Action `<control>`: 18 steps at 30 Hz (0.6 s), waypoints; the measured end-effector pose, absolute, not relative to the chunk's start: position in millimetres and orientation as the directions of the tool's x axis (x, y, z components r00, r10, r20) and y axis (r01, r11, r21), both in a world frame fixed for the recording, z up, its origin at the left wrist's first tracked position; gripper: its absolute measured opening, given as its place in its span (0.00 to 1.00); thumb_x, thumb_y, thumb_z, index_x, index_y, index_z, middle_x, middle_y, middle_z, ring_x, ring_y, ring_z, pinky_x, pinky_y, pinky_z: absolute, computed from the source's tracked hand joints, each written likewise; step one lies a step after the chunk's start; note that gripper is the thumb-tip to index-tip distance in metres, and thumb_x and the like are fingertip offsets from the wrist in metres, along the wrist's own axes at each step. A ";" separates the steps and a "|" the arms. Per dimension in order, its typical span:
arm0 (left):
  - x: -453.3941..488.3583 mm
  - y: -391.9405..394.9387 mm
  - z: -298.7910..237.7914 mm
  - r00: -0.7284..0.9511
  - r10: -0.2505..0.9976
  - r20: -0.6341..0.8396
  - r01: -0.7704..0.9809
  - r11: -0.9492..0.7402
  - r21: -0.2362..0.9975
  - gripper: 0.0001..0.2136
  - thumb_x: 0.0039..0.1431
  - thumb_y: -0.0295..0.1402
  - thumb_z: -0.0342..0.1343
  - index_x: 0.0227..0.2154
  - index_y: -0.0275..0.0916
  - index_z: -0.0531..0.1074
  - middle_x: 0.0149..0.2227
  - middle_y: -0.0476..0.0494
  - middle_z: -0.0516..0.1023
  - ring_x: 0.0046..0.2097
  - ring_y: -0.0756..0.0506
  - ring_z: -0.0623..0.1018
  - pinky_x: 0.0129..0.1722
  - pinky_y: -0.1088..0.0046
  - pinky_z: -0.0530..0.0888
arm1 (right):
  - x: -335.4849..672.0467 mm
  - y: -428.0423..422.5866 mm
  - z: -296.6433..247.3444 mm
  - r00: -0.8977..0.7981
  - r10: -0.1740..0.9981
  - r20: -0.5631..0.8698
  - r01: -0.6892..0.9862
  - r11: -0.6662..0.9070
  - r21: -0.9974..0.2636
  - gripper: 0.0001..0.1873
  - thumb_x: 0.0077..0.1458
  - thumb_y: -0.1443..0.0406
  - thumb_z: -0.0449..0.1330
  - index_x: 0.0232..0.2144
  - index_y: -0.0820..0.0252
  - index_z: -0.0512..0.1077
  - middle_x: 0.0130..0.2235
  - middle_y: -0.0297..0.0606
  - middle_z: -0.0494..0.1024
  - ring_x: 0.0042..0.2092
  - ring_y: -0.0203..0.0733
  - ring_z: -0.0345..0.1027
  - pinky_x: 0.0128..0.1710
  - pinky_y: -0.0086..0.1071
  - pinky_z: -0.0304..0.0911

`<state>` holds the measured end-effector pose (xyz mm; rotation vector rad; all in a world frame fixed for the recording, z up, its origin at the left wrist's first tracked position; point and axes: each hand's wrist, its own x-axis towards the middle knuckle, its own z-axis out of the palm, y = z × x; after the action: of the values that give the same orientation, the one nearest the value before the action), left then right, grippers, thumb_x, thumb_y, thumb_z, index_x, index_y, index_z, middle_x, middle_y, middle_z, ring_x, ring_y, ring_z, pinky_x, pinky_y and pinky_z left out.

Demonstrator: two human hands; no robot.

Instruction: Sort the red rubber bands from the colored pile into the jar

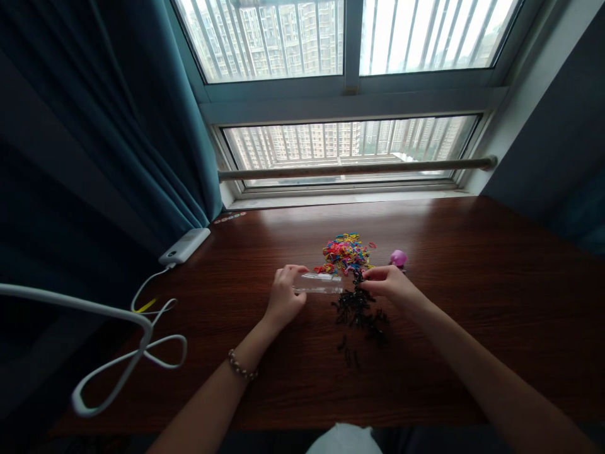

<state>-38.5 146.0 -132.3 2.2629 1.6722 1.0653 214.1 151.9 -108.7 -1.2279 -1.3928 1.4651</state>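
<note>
My left hand (286,292) is wrapped round the end of a clear, see-through bottle (320,283) that lies sideways with its other end toward the right. Its inside looks clear, with nothing I can make out in it. At that right end, my right hand (388,284) pinches some small black hair ties (358,277) between thumb and fingers. Below it, a loose heap of black hair ties (355,306) spreads over the tabletop. Just beyond the bottle lies a pile of multicoloured hair ties (346,251). A pink rounded piece (398,258) sits right of that pile.
The dark wooden table (454,366) runs up to the window. At the left, a white device (184,246) with a white cable (137,353) lies by the blue curtain (142,126). A metal rail (350,170) crosses the window.
</note>
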 end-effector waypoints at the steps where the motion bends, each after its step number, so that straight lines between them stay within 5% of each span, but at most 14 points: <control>1: -36.1 144.6 -132.1 0.151 0.880 0.450 0.776 -0.388 0.498 0.20 0.39 0.18 0.48 0.38 0.40 0.67 0.39 0.47 0.69 0.42 0.43 0.66 0.43 0.67 0.65 | 213.2 151.8 -109.2 -0.247 0.956 -0.159 0.028 -0.157 -0.987 0.10 0.35 0.63 0.65 0.24 0.64 0.74 0.21 0.32 0.71 0.23 0.30 0.61 0.23 0.25 0.56; 7: -26.4 139.6 -132.2 0.228 0.882 0.413 0.703 -0.443 0.557 0.21 0.40 0.18 0.50 0.40 0.41 0.67 0.40 0.47 0.69 0.43 0.44 0.67 0.45 0.66 0.65 | 203.6 149.5 -114.5 -0.181 0.955 -0.234 -0.214 -0.271 -0.938 0.15 0.28 0.63 0.69 0.23 0.63 0.74 0.23 0.32 0.74 0.25 0.32 0.65 0.26 0.25 0.61; 18: -22.8 139.9 -134.4 0.282 0.889 0.361 0.599 -0.457 0.657 0.20 0.45 0.27 0.58 0.43 0.42 0.66 0.42 0.45 0.70 0.44 0.44 0.69 0.45 0.67 0.67 | 204.3 146.1 -105.4 -0.090 0.990 -0.107 -0.115 -0.117 -0.986 0.17 0.31 0.60 0.68 0.25 0.65 0.74 0.22 0.33 0.73 0.23 0.31 0.64 0.24 0.25 0.61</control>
<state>-22.8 139.9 -134.4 2.1634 1.3411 1.0006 204.3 146.1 -105.4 -1.1592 -1.1241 1.4087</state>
